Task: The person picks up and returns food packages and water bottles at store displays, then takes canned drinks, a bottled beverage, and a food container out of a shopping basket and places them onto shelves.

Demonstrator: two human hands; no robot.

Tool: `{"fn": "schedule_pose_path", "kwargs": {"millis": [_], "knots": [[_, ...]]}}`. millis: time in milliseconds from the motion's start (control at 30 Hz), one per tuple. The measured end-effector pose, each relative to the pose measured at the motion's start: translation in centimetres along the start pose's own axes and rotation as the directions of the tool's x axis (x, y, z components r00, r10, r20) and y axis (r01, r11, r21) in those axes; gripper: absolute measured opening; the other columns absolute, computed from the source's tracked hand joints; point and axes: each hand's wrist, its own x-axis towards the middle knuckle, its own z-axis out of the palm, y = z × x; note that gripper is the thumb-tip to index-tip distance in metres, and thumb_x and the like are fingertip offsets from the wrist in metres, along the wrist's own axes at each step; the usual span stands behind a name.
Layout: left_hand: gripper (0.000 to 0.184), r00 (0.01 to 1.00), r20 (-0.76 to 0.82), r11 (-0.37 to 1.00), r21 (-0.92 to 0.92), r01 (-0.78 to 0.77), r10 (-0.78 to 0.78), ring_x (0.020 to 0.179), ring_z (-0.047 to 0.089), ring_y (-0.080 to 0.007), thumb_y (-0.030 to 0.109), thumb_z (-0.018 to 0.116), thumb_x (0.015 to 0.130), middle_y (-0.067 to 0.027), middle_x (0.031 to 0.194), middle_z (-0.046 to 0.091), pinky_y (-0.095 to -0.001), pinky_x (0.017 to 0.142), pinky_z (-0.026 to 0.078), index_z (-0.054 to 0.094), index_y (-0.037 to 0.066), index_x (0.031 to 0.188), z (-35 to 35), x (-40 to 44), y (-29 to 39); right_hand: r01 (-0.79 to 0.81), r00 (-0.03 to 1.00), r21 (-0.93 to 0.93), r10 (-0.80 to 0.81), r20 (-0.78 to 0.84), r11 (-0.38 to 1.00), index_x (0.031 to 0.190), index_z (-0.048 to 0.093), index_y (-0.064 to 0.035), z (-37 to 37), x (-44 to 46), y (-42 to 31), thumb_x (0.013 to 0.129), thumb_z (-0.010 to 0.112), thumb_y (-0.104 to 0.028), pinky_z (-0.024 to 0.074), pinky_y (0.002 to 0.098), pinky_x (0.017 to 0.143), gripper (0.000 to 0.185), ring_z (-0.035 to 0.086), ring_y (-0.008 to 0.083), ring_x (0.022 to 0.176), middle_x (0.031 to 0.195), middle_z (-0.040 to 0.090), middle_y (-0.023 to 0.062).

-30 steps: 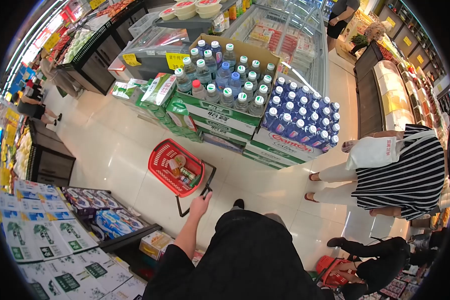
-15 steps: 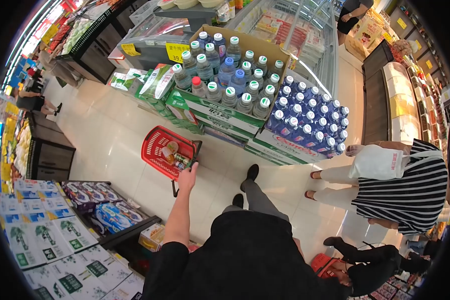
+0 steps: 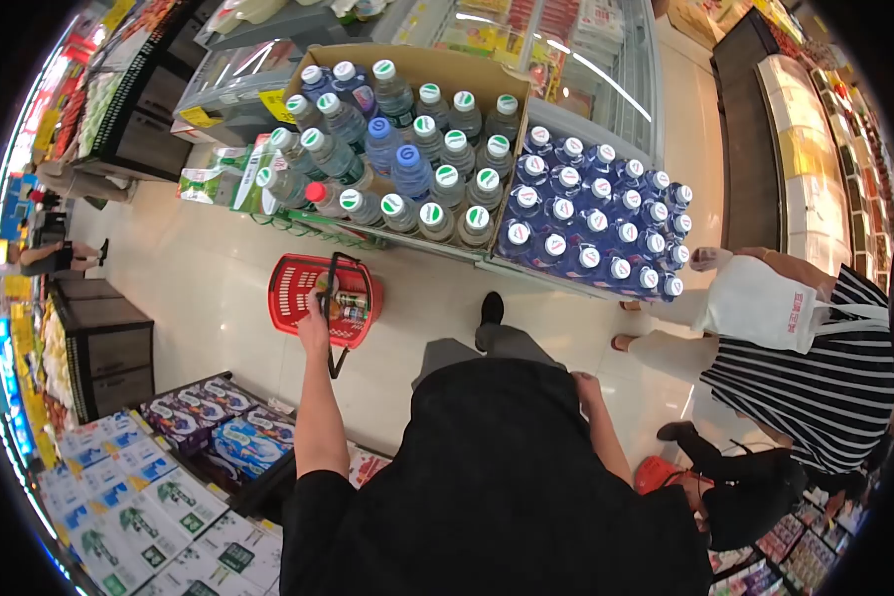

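Note:
At the left of centre, my left hand (image 3: pixel 314 320) is closed at the black handle of a red shopping basket (image 3: pixel 290 288). The handle stands up over the basket, which hangs above the pale floor. Inside lie a few packaged items, among them a small labelled container (image 3: pixel 348 306); my hand partly covers the others. My right hand (image 3: pixel 586 387) hangs beside my right hip, its fingers curled and nothing visible in them. Ahead of the basket are clear bottles with white-and-green caps (image 3: pixel 432 221) in an open carton. Blue bottles with white caps (image 3: pixel 588 223) stand to their right.
A glass-topped freezer (image 3: pixel 606 89) stands behind the bottles. White printed cartons (image 3: pixel 169 512) and purple packs (image 3: pixel 184 412) are stacked at the lower left. On the right are a person in a striped garment (image 3: pixel 815 387) and another in black (image 3: pixel 760 502) with a red basket (image 3: pixel 656 474).
The bottle display now sits nearer and further left in view. My left hand and the basket have shifted left. My right hand has come into sight beside my hip.

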Motion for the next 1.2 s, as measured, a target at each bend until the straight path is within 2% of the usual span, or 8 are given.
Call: {"fn": "schedule_pose_path", "kwargs": {"millis": [367, 567, 733, 833, 1000, 1033, 1100, 1200], "knots": [[0.064, 0.947, 0.143, 0.915, 0.254, -0.314, 0.286, 0.079, 0.059, -0.0438, 0.054, 0.035, 0.090, -0.0275, 0.077, 0.061, -0.0489, 0.073, 0.044, 0.067, -0.001, 0.086, 0.9, -3.4, 2.6, -0.174, 0.983, -0.042, 0.170, -0.074, 0.984, 0.109, 0.058, -0.0022, 1.5, -4.5, -0.3, 0.085, 0.052, -0.024, 0.0473, 0.0316, 0.064, 0.033, 0.064, 0.0200, 0.074, 0.087, 0.064, 0.0101], [0.058, 0.914, 0.257, 0.928, 0.118, -0.353, 0.314, 0.066, 0.059, -0.0365, 0.049, 0.040, 0.091, -0.0222, 0.066, 0.059, -0.0452, 0.064, 0.045, 0.062, -0.003, 0.076, 0.3, -4.2, -2.3, 0.180, 0.979, -0.071, -0.185, -0.084, 0.981, 0.109, 0.059, 0.0032, 9.8, -7.0, -3.1, 0.088, 0.052, -0.023, 0.0481, 0.0278, 0.065, 0.035, 0.064, 0.0173, 0.077, 0.090, 0.066, 0.0122], [0.049, 0.659, 0.748, 0.992, -0.124, 0.024, 0.078, 0.057, 0.054, -0.0131, 0.044, 0.047, 0.091, -0.0060, 0.059, 0.054, -0.0282, 0.055, 0.042, 0.060, -0.001, 0.078, -2.0, -3.1, -2.0, 0.692, 0.701, -0.163, -0.709, -0.083, 0.703, 0.111, 0.058, 0.0037, 18.5, -15.9, -19.4, 0.088, 0.055, -0.012, 0.0499, 0.0288, 0.069, 0.028, 0.063, 0.0185, 0.079, 0.092, 0.065, 0.0139], [0.047, 0.613, 0.773, 0.982, -0.067, -0.177, 0.163, 0.057, 0.053, -0.0139, 0.042, 0.049, 0.090, -0.0061, 0.061, 0.055, -0.0290, 0.055, 0.042, 0.061, -0.002, 0.082, -3.0, -1.6, -2.6, 0.884, 0.369, -0.304, -0.929, -0.014, 0.356, 0.110, 0.058, -0.0014, 23.7, -20.5, -28.6, 0.083, 0.059, -0.010, 0.0503, 0.0331, 0.068, 0.028, 0.060, 0.0269, 0.083, 0.093, 0.061, 0.0145], [0.046, 0.612, 0.760, 0.974, -0.136, -0.179, 0.218, 0.059, 0.054, -0.0133, 0.042, 0.051, 0.090, -0.0058, 0.062, 0.056, -0.0286, 0.056, 0.042, 0.063, -0.002, 0.084, -4.2, -0.6, -2.6, 0.702, 0.057, -0.693, -0.957, 0.283, -0.163, 0.106, 0.055, -0.0007, 30.0, -18.9, -35.4, 0.082, 0.061, -0.023, 0.0513, 0.0394, 0.070, 0.033, 0.060, 0.0315, 0.082, 0.089, 0.060, 0.0165], [0.045, 0.606, 0.759, 0.967, -0.125, -0.220, 0.236, 0.060, 0.054, -0.0130, 0.040, 0.051, 0.090, -0.0056, 0.062, 0.056, -0.0285, 0.057, 0.042, 0.062, -0.003, 0.085, -4.3, -0.5, -3.2, 0.707, 0.042, -0.685, -0.957, 0.286, -0.174, 0.106, 0.055, -0.0007, 30.8, -18.4, -35.9, 0.082, 0.061, -0.023, 0.0513, 0.0394, 0.070, 0.033, 0.060, 0.0315, 0.082, 0.089, 0.060, 0.0165], [0.044, 0.607, 0.750, 0.957, -0.121, -0.264, 0.262, 0.061, 0.054, -0.0127, 0.039, 0.051, 0.090, -0.0055, 0.062, 0.056, -0.0284, 0.057, 0.042, 0.062, -0.003, 0.086, -4.1, 0.3, -3.6, 0.599, 0.351, -0.792, -0.853, 0.387, -0.112, 0.103, 0.051, -0.0011, 32.1, -17.6, -36.7, 0.083, 0.060, -0.028, 0.0500, 0.0435, 0.070, 0.034, 0.061, 0.0339, 0.083, 0.089, 0.059, 0.0180], [0.040, 0.605, 0.748, 0.962, -0.226, -0.153, 0.272, 0.061, 0.052, -0.0148, 0.035, 0.052, 0.091, -0.0060, 0.065, 0.057, -0.0309, 0.060, 0.044, 0.062, -0.003, 0.092, -4.2, 0.7, -4.3, 0.642, 0.293, -0.762, -0.892, 0.345, -0.083, 0.096, 0.051, -0.0004, 32.0, -17.5, -36.4, 0.082, 0.060, -0.028, 0.0506, 0.0437, 0.069, 0.032, 0.061, 0.0372, 0.080, 0.086, 0.060, 0.0196]]}}
